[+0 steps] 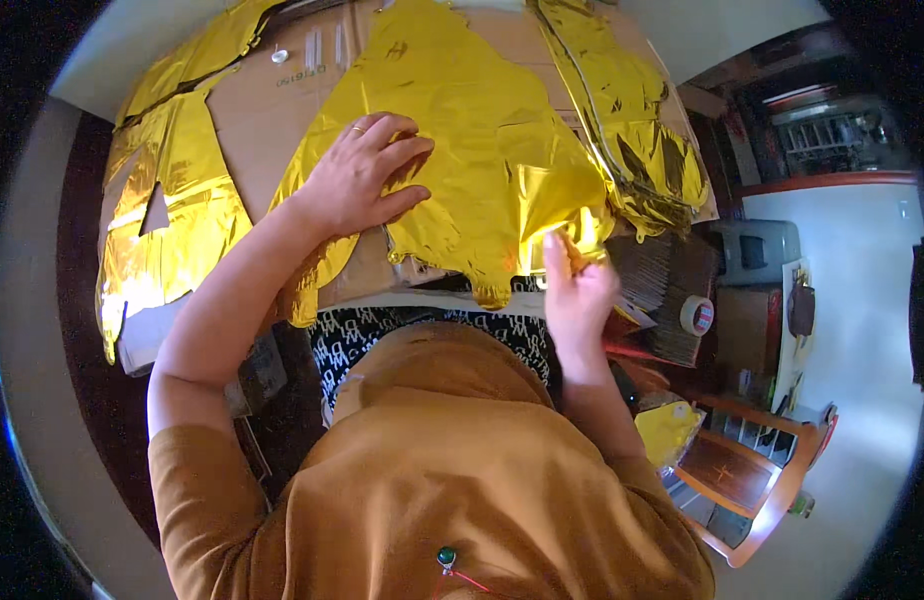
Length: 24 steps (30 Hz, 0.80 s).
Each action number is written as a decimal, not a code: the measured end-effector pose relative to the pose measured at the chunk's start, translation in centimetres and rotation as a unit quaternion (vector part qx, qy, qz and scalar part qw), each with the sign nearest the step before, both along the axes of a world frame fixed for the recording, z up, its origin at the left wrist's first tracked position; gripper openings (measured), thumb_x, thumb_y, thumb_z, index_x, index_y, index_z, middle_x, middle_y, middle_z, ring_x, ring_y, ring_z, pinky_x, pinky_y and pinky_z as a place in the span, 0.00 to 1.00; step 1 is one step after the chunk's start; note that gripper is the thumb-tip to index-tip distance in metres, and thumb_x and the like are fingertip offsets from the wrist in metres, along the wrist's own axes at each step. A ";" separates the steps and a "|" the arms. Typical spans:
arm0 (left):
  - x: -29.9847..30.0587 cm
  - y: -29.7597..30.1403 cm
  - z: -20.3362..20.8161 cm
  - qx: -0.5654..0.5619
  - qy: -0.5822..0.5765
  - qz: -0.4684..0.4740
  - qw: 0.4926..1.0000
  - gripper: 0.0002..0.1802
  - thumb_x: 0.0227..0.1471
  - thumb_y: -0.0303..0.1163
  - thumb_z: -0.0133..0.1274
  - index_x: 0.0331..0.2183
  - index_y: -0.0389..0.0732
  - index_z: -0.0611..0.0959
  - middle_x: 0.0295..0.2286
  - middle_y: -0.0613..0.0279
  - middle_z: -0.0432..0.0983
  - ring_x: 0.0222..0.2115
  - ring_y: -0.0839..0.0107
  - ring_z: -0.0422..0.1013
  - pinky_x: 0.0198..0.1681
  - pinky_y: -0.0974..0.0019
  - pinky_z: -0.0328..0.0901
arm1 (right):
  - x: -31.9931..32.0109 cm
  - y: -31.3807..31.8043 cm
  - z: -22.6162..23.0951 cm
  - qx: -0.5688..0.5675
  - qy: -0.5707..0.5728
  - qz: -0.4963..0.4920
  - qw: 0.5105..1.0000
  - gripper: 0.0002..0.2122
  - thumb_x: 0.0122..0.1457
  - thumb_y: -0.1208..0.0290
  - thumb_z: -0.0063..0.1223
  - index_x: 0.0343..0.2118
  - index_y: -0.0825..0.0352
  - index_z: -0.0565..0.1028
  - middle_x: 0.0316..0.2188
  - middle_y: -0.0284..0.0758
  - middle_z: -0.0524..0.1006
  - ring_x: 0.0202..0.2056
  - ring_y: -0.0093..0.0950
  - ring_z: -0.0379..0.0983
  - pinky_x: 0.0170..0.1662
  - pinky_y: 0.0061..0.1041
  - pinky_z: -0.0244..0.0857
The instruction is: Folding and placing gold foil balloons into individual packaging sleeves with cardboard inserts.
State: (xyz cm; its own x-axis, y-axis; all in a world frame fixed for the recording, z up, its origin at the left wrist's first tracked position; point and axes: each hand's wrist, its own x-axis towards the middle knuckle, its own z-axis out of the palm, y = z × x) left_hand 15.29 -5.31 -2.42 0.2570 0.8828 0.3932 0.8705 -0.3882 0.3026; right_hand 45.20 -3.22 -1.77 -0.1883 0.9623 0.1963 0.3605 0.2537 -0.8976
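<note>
A large, shiny gold foil sheet [452, 110] with an irregular outline lies over brown cardboard in front of me. My left hand [367, 175] rests at its left part, fingers loosely bent and apart, the thumb stretched out to the right; it holds nothing. At the near right edge, my right hand [582, 295] pinches the foil between thumb and fingers, where it is creased and lifted. The right fingertips are slightly blurred. Another gold foil piece [187, 190] with cut-out gaps lies to the left. More crumpled gold foil [632, 100] hangs along the right side.
Under the foil lies a cardboard surface [272, 120], with a small white round thing [279, 56] on it. To the right are stacked corrugated cardboard [672, 290], a tape roll [696, 315], a grey plastic case [757, 250] and a wooden chair [747, 475].
</note>
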 end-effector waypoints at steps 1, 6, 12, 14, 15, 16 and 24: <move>0.1 0.1 0.0 0.003 0.004 -0.001 1.000 0.30 0.45 0.40 0.62 0.51 0.42 0.76 0.48 0.51 0.69 0.50 0.50 0.66 0.54 0.51 0.62 | -0.6 -0.2 -0.3 0.072 0.003 0.017 0.997 0.05 0.57 0.74 0.60 0.33 0.69 0.77 0.29 0.36 0.80 0.31 0.29 0.78 0.36 0.28 0.71; 0.1 0.1 0.5 0.007 0.022 -0.006 1.000 0.31 0.43 0.37 0.61 0.52 0.43 0.76 0.48 0.51 0.69 0.50 0.50 0.66 0.54 0.52 0.62 | -3.5 -1.7 -0.4 0.285 -0.170 0.148 0.932 0.15 0.46 0.73 0.63 0.39 0.63 0.76 0.38 0.36 0.79 0.38 0.37 0.76 0.43 0.35 0.69; 0.1 0.0 0.0 0.011 0.018 0.007 1.000 0.32 0.42 0.34 0.61 0.53 0.44 0.76 0.49 0.52 0.69 0.51 0.50 0.66 0.56 0.51 0.61 | -2.5 -0.1 1.8 0.263 -0.142 0.353 0.886 0.16 0.53 0.65 0.63 0.43 0.64 0.78 0.45 0.38 0.79 0.50 0.36 0.75 0.60 0.46 0.57; 0.2 -0.1 0.2 0.000 0.015 0.012 1.000 0.32 0.42 0.34 0.61 0.53 0.44 0.76 0.49 0.52 0.69 0.52 0.50 0.66 0.56 0.51 0.61 | -0.5 2.2 1.3 0.248 -0.123 0.336 0.900 0.16 0.57 0.65 0.59 0.47 0.64 0.78 0.48 0.39 0.79 0.52 0.36 0.74 0.62 0.47 0.55; 0.2 -0.1 0.3 -0.006 0.016 0.015 1.000 0.32 0.42 0.34 0.61 0.53 0.44 0.76 0.49 0.52 0.69 0.52 0.50 0.66 0.56 0.50 0.61 | 0.1 3.3 0.8 0.246 -0.117 0.299 0.915 0.16 0.58 0.66 0.58 0.47 0.64 0.78 0.48 0.39 0.79 0.52 0.36 0.74 0.62 0.48 0.56; 0.2 -0.1 0.2 -0.006 0.015 0.015 1.000 0.32 0.42 0.34 0.61 0.53 0.44 0.76 0.49 0.52 0.69 0.52 0.50 0.66 0.56 0.50 0.61 | 0.4 4.3 0.5 0.256 -0.149 0.265 0.917 0.15 0.59 0.67 0.57 0.47 0.65 0.77 0.49 0.38 0.78 0.52 0.36 0.73 0.62 0.48 0.56; 0.3 0.0 0.3 0.000 0.009 0.012 1.000 0.32 0.43 0.35 0.62 0.53 0.44 0.76 0.49 0.52 0.69 0.52 0.50 0.65 0.56 0.50 0.61 | -1.8 6.5 -1.5 0.314 -0.269 0.294 0.862 0.19 0.62 0.66 0.52 0.53 0.67 0.73 0.59 0.39 0.70 0.60 0.42 0.65 0.63 0.50 0.52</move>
State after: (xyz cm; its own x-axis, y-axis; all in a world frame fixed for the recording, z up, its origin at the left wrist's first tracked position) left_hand 15.59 -5.29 -2.11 0.2424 0.8888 0.3889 0.8847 -0.3670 0.2874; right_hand 43.43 3.29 -3.25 -0.8339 0.4042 0.3759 0.3240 0.9098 -0.2594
